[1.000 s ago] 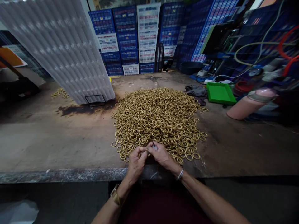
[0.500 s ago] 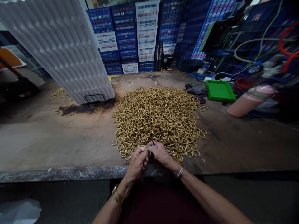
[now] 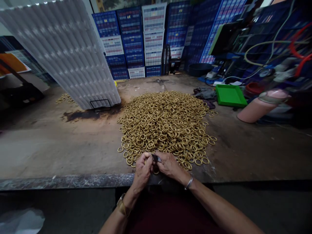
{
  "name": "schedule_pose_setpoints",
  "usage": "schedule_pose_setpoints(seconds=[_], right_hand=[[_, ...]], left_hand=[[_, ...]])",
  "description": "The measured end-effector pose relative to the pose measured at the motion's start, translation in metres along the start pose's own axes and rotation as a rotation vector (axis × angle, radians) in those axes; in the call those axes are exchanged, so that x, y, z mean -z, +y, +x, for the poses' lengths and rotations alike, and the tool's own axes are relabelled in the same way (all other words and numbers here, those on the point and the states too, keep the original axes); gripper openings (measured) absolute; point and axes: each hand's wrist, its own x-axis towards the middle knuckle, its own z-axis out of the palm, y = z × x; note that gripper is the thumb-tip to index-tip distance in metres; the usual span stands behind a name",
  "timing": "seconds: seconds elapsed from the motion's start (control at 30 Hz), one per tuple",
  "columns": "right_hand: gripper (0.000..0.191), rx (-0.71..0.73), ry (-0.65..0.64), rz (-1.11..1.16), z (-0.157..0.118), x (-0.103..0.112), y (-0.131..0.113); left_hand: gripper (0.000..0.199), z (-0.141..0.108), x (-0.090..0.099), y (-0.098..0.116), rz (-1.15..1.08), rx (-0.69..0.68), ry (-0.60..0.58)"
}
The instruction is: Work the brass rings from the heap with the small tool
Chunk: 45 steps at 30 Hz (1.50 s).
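A wide heap of brass-coloured rings [image 3: 165, 120] lies on the worktable [image 3: 73, 146]. At its near edge my two hands meet, close together. My left hand [image 3: 142, 170], with a watch on the wrist, is closed in a pinch on a ring, only partly visible between the fingertips. My right hand [image 3: 170, 165], wearing a bracelet, is closed around a small dark tool [image 3: 156, 158] whose tip points at the left fingertips. Another ring [image 3: 156, 170] shows just below, between the hands.
Ribbed translucent trays [image 3: 73, 55] stand tilted at the left. A green tray [image 3: 231, 95] and a pink bottle [image 3: 263, 105] are at the right. Stacked blue and white crates [image 3: 154, 40] line the back. The table's front edge [image 3: 73, 181] runs close before me.
The dark tool in my right hand has turned and now shows between the hands, against the left fingertips. A ring has come into view below them. The camera view has shifted slightly.
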Motion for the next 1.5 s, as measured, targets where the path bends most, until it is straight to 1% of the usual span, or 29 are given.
schedule_pose_setpoints(seconds=[0.2, 0.27, 0.33, 0.4, 0.43, 0.53, 0.67, 0.73, 0.8, 0.87, 0.93, 1.0, 1.1, 1.17, 1.2, 1.27, 1.3, 1.33, 1.4, 1.43, 1.5], right_hand=[[0.014, -0.017, -0.072, -0.046, 0.001, 0.001, 0.003], [0.014, -0.061, -0.086, -0.089, 0.002, 0.002, 0.007], [0.015, -0.106, -0.087, -0.125, 0.004, 0.003, 0.009], [0.016, -0.120, -0.063, -0.122, 0.007, 0.004, 0.009], [0.016, -0.118, -0.046, -0.110, 0.008, 0.004, 0.007], [0.015, -0.093, -0.028, -0.074, 0.006, 0.004, 0.001], [0.015, -0.042, -0.074, -0.056, -0.006, 0.001, -0.007], [0.020, -0.061, -0.093, -0.092, -0.013, -0.002, -0.011], [0.021, -0.097, -0.109, -0.138, -0.018, -0.006, -0.013], [0.020, -0.111, -0.120, -0.159, -0.021, -0.009, -0.015], [0.020, -0.114, -0.120, -0.168, -0.024, -0.012, -0.016], [0.021, -0.128, -0.108, -0.181, -0.026, -0.014, -0.017], [0.023, -0.151, -0.066, -0.159, -0.026, -0.017, -0.016], [0.019, -0.214, -0.024, -0.063, -0.022, -0.017, -0.014], [0.014, -0.268, 0.008, 0.014, -0.018, -0.016, -0.014], [0.006, -0.398, 0.084, 0.226, -0.010, -0.013, -0.013], [0.003, -0.473, 0.112, 0.356, -0.006, -0.011, -0.013], [0.002, -0.516, 0.119, 0.505, -0.003, -0.008, -0.014], [0.008, -0.594, 0.112, 0.800, 0.000, -0.004, -0.018], [0.012, -0.622, 0.094, 0.919, 0.001, -0.001, -0.020], [0.017, -0.648, 0.051, 1.085, 0.001, 0.002, -0.027]], left_hand=[[0.032, -0.004, 0.000, 0.003, 0.072, -0.025, 0.023], [0.031, -0.009, -0.001, 0.008, 0.080, -0.027, -0.005], [0.029, -0.015, -0.002, 0.014, 0.053, -0.006, -0.057], [0.027, -0.019, 0.000, 0.019, -0.048, 0.036, -0.094], [0.026, -0.019, 0.002, 0.020, -0.122, 0.063, -0.093], [0.026, -0.018, 0.013, 0.020, -0.310, 0.119, -0.028], [0.024, -0.016, 0.032, 0.018, -0.377, 0.116, 0.031], [0.020, -0.017, 0.038, 0.019, -0.400, 0.103, 0.028], [0.016, -0.018, 0.042, 0.022, -0.443, 0.107, 0.009], [0.020, -0.017, 0.045, 0.024, -0.508, 0.148, -0.021], [0.027, -0.014, 0.048, 0.024, -0.579, 0.218, -0.040], [0.025, -0.011, 0.051, 0.022, -0.642, 0.292, -0.042], [0.019, -0.008, 0.051, 0.017, -0.690, 0.362, -0.054], [0.021, -0.007, 0.047, 0.014, -0.653, 0.383, -0.068], [0.022, -0.007, 0.045, 0.013, -0.605, 0.380, -0.081], [0.023, -0.008, 0.039, 0.011, -0.450, 0.333, -0.105], [0.023, -0.009, 0.036, 0.010, -0.351, 0.289, -0.112], [0.024, -0.008, 0.034, 0.009, -0.244, 0.236, -0.103], [0.029, -0.007, 0.030, 0.007, -0.051, 0.124, -0.080], [0.031, -0.006, 0.029, 0.006, 0.010, 0.064, -0.074], [0.031, -0.002, 0.028, 0.004, 0.075, -0.052, -0.092]])
